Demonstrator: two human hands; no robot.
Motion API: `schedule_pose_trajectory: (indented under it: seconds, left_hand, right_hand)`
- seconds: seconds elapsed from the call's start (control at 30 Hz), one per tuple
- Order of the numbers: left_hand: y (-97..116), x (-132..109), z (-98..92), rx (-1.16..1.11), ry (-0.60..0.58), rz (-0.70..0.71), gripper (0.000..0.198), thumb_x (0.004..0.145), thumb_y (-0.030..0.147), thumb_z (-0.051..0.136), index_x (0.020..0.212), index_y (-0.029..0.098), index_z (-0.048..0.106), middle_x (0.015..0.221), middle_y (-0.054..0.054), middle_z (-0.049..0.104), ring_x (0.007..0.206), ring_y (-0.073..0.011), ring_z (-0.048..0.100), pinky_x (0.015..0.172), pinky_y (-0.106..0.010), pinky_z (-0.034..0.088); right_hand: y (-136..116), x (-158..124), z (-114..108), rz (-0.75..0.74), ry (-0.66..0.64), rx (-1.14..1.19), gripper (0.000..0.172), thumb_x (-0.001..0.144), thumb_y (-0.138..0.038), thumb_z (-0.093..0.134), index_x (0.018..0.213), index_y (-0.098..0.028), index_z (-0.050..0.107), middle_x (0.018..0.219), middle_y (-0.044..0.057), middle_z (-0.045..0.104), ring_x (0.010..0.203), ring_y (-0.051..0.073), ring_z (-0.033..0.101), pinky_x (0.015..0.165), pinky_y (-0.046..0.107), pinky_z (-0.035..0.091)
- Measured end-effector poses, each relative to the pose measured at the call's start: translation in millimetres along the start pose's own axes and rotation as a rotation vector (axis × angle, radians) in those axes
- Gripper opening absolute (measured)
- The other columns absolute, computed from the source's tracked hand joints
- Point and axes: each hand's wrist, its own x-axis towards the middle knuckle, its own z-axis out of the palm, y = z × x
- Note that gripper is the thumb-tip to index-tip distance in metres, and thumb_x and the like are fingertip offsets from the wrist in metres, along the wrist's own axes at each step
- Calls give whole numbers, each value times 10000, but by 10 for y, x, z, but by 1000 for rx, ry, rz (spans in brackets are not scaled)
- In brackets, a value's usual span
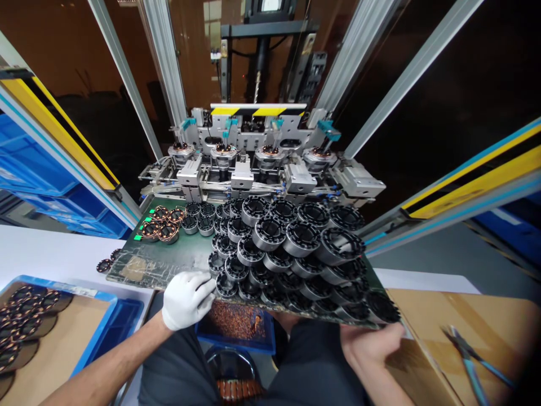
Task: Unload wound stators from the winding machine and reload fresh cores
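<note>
My left hand (189, 299), in a white glove, rests at the front edge of a green board (177, 256). Its fingers are stretched out, loosely bent, against the nearest stator cores (226, 286), holding none of them. My bare right hand (372, 341) is at the board's front right corner, with its fingers partly hidden below the edge. Many grey metal stator cores with black toothed inserts stand on the board, stacked in layers toward the right. At the board's back left lie several copper-wound stators (163, 224) with green tags.
Behind the board stands a machine fixture (243, 175) holding wound stators. A blue tray (105, 316) of wound stators sits at left. Pliers (469, 355) lie on a cardboard box (422, 316) at right. Below is a blue bin (266, 338) with copper scraps.
</note>
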Motion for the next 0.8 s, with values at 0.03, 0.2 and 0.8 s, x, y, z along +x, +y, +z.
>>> schedule_pose_trajectory:
  seconds: [0.03, 0.2, 0.8]
  left_hand:
    - [2, 1, -1, 0, 1, 2, 202, 1087, 216, 597, 1210, 217, 758, 1130, -83, 845, 1008, -286, 810, 872, -417, 598]
    - [9, 15, -14, 4, -1, -6, 208, 1088, 216, 590, 1203, 222, 763, 1129, -82, 849, 1006, -282, 814, 876, -417, 597]
    - [9, 11, -7, 6, 8, 0, 195, 1102, 227, 588, 1206, 220, 753, 1125, -77, 846, 1014, -278, 814, 880, -416, 605]
  right_hand:
    - [-6, 13, -8, -11, 2, -24, 377, 863, -205, 510, 1088, -213, 813, 878, 1, 835, 652, 242, 800, 548, 409, 729]
    - [-17, 59, -33, -35, -3, -108, 365, 786, -226, 539, 1041, -243, 799, 887, -2, 832, 746, 260, 829, 582, 421, 744]
    - [26, -126, 139, -18, -24, -87, 361, 820, -181, 597, 1089, -229, 833, 920, -5, 850, 738, 276, 835, 603, 452, 753]
